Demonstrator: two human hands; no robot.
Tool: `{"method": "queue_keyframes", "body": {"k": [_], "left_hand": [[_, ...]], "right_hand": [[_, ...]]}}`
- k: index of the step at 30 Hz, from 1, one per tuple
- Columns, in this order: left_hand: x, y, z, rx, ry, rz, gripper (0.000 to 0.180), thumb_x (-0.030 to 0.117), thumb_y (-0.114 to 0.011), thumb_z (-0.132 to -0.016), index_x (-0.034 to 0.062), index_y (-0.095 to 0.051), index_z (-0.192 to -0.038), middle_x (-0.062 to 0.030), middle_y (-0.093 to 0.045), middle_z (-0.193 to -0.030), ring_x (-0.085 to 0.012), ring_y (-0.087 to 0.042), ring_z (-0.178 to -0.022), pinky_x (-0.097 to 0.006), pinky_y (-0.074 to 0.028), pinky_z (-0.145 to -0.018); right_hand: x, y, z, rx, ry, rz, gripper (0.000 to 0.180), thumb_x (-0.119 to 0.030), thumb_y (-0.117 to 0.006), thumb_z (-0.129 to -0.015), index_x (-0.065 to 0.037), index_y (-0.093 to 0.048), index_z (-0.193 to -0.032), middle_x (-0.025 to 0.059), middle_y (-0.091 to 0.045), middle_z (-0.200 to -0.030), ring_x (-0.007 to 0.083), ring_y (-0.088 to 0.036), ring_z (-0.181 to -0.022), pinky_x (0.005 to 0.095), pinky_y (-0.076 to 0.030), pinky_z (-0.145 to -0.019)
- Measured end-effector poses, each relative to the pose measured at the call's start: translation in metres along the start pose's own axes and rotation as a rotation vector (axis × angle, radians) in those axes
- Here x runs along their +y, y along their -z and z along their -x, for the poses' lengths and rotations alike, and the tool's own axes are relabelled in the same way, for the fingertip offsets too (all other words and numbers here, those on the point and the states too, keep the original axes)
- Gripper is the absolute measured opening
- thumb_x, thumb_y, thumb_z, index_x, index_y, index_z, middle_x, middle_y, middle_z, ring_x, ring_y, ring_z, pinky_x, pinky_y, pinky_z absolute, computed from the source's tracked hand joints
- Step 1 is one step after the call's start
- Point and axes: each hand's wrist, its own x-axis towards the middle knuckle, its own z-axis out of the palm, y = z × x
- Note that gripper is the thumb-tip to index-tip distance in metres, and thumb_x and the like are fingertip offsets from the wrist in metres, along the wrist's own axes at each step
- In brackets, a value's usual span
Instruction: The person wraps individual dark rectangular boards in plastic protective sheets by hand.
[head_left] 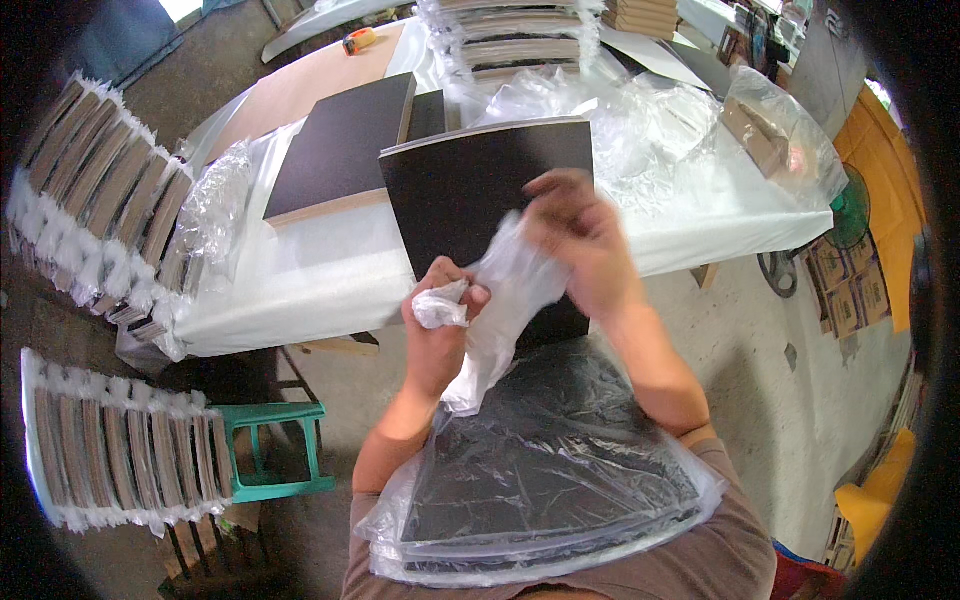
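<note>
Two hands up over lap: left hand (pixel 440 310) pinched on bag (pixel 505 300) mouth, right hand (pixel 580 245) clamped on its top, stretching film open for black board (pixel 480 190) leaning at table (pixel 300 290) front edge; bagged boards (pixel 545 480) flat on lap as finished pile

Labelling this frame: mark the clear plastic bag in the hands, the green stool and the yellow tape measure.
clear plastic bag (pixel 505 300), head view, its twisted middle.
green stool (pixel 272 413), head view, its seat edge.
yellow tape measure (pixel 358 40), head view, its case.
</note>
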Motion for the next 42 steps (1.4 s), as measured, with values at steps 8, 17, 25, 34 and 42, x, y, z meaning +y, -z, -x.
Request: {"method": "queue_keyframes", "body": {"k": [8, 17, 25, 34, 42], "left_hand": [[0.022, -0.023, -0.007, -0.032, 0.163, 0.062, 0.024, 0.018, -0.065, -0.074, 0.0045, -0.047, -0.083, -0.0006, -0.049, -0.078, -0.0107, -0.049, -0.067, -0.026, -0.041, -0.063], [0.011, -0.005, -0.003, 0.209, 0.255, -0.03, 0.02, 0.021, -0.065, -0.073, 0.0046, -0.056, -0.081, 0.0017, -0.054, -0.069, -0.006, -0.047, -0.062, -0.022, -0.038, -0.058], [0.02, -0.026, -0.012, 0.104, 0.346, 0.015, 0.024, 0.014, -0.065, -0.073, 0.0012, -0.056, -0.092, -0.0012, -0.057, -0.084, -0.0087, -0.053, -0.074, -0.022, -0.043, -0.066], [0.013, -0.01, -0.012, 0.249, 0.221, 0.055, 0.026, 0.02, -0.064, -0.075, 0.0042, -0.052, -0.092, -0.0049, -0.056, -0.084, -0.0108, -0.053, -0.073, -0.025, -0.044, -0.063], [0.031, -0.022, -0.004, 0.177, 0.24, 0.466, 0.017, 0.01, -0.056, -0.078, 0.0102, -0.039, -0.076, -0.0055, -0.052, -0.082, -0.0199, -0.056, -0.086, -0.032, -0.048, -0.071]], "right_hand": [[-0.002, -0.01, 0.013, -0.145, 0.515, 0.521, 0.026, 0.007, -0.057, -0.067, -0.005, -0.053, -0.09, 0.003, -0.055, -0.08, 0.011, -0.053, -0.072, 0.0233, -0.045, -0.061], [-0.023, 0.006, 0.0, 0.021, 0.105, 0.009, 0.065, 0.002, -0.064, -0.067, -0.008, -0.027, -0.12, 0.0095, -0.049, -0.101, 0.0139, -0.049, -0.093, 0.024, -0.043, -0.074], [0.003, -0.011, 0.005, -0.186, 0.279, 0.595, 0.028, 0.007, -0.057, -0.069, -0.002, -0.054, -0.095, 0.0062, -0.061, -0.083, 0.0121, -0.058, -0.075, 0.0208, -0.043, -0.067], [-0.01, 0.016, -0.01, 0.03, 0.289, 0.394, 0.049, -0.007, -0.074, -0.057, -0.006, -0.051, -0.1, 0.0044, -0.053, -0.097, 0.0097, -0.051, -0.07, 0.0224, -0.044, -0.061], [-0.003, -0.012, 0.0, -0.024, 0.066, 0.399, 0.015, -0.013, -0.063, -0.075, -0.004, -0.051, -0.076, -0.0024, -0.051, -0.066, 0.0033, -0.045, -0.063, 0.0191, -0.039, -0.059]]}}
